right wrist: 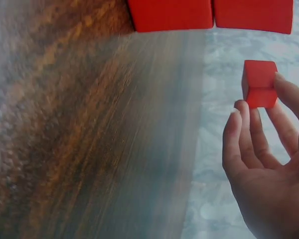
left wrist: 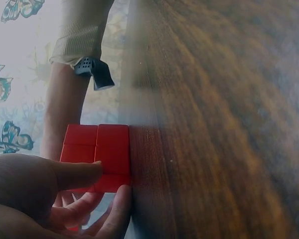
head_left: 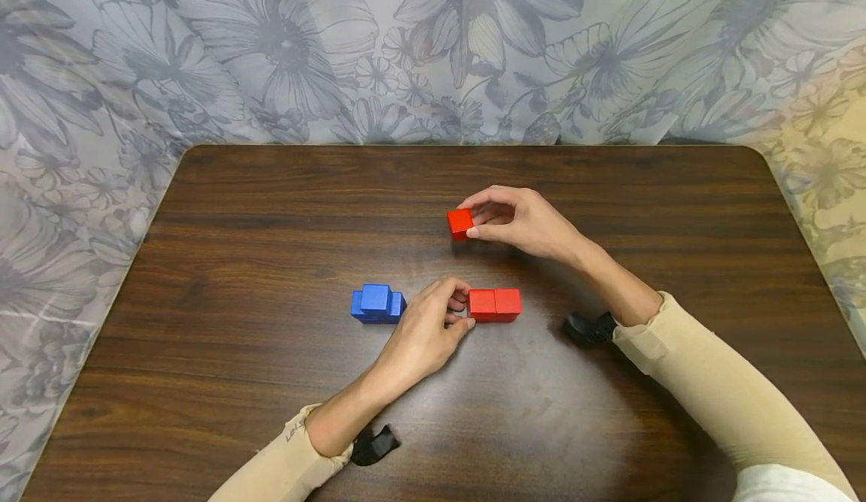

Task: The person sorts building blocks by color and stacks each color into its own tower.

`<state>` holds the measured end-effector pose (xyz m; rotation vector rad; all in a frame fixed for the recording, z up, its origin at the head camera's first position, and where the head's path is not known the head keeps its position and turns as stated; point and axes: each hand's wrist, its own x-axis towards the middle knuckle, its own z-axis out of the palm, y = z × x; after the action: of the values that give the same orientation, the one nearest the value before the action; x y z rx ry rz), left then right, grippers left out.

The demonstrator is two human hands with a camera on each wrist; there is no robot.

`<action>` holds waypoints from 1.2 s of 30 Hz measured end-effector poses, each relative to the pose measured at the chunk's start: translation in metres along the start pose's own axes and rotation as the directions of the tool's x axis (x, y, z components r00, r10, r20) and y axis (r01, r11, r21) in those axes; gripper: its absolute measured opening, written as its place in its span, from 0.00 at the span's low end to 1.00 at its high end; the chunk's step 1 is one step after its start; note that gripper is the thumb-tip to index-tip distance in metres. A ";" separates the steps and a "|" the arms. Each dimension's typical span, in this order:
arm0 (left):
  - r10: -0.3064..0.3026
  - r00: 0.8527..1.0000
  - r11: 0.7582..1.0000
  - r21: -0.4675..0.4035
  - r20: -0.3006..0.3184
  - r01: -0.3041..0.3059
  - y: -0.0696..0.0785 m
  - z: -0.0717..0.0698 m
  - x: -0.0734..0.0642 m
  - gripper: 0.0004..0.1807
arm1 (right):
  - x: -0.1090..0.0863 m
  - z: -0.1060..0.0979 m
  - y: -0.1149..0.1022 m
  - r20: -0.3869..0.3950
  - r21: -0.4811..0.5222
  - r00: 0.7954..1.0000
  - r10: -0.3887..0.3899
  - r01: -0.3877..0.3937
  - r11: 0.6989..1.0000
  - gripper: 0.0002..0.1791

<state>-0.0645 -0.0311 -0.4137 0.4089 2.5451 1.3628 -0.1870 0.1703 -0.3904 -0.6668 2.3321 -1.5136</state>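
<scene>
My right hand pinches a small red cube between thumb and fingertips, beyond the other red blocks. That cube shows whole in the right wrist view, held apart from everything else. Two joined red blocks stand on the table near the middle. My left hand holds their left end, thumb on the near side and fingers behind. In the left wrist view the red blocks are stacked two high, partly covered by the thumb. Blue blocks stand left of my left hand, one on top.
The dark wood-grain table extends around the blocks. A flowered cloth hangs behind its far edge. Black straps lie at both wrists, one strap on the left and another strap on the right.
</scene>
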 end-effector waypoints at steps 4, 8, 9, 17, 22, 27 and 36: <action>0.002 1.000 1.000 0.002 -0.002 -0.002 0.000 -0.001 0.000 0.17 | -0.007 0.000 -0.004 -0.008 0.019 1.000 0.008 -0.008 1.000 0.20; 0.000 1.000 1.000 0.005 0.004 0.000 0.000 -0.001 -0.001 0.17 | -0.014 -0.001 -0.005 -0.027 0.034 0.999 0.022 -0.022 0.999 0.19; -0.001 1.000 1.000 0.005 0.005 0.001 0.000 0.000 -0.001 0.17 | -0.016 -0.001 -0.006 -0.031 0.043 0.999 0.024 -0.023 0.999 0.19; 0.001 1.000 1.000 0.000 0.002 -0.001 -0.001 0.000 -0.002 0.17 | -0.030 -0.004 -0.007 -0.048 0.085 0.999 -0.024 0.028 0.996 0.19; 0.007 1.000 1.000 0.003 -0.002 -0.007 0.000 0.000 -0.001 0.17 | -0.040 -0.004 -0.009 -0.058 0.060 0.995 -0.083 0.086 0.994 0.19; 0.008 1.000 1.000 0.005 0.000 -0.008 0.000 0.000 -0.001 0.17 | -0.048 -0.003 -0.011 -0.058 0.035 0.992 -0.116 0.118 0.992 0.19; 0.003 1.000 1.000 0.014 -0.002 -0.003 -0.001 0.000 0.000 0.17 | -0.057 -0.003 -0.013 -0.072 0.046 0.988 -0.134 0.137 0.989 0.20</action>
<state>-0.0644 -0.0317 -0.4140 0.4141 2.5581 1.3481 -0.1364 0.1977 -0.3785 -0.7870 2.3316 -1.6734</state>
